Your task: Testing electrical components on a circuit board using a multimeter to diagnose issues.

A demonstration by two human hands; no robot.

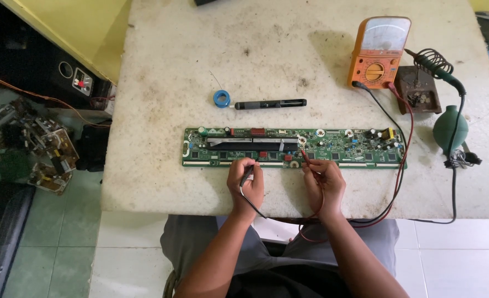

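Note:
A long green circuit board (360,148) lies across the white worktable (172,182). My left hand (245,186) grips a black test probe (247,175) just below the board's front edge, left of centre. My right hand (324,183) holds a red test probe (306,157) whose tip touches the board near its middle. Black and red leads run from both probes around the table's front edge up to an orange multimeter (378,52) at the back right.
A black desoldering pump (270,104) and a blue solder spool (222,99) lie behind the board. A soldering iron (442,72) rests on its stand (418,91) beside a green rubber blower bulb (450,128). Scrap boards (51,154) sit on the floor at left.

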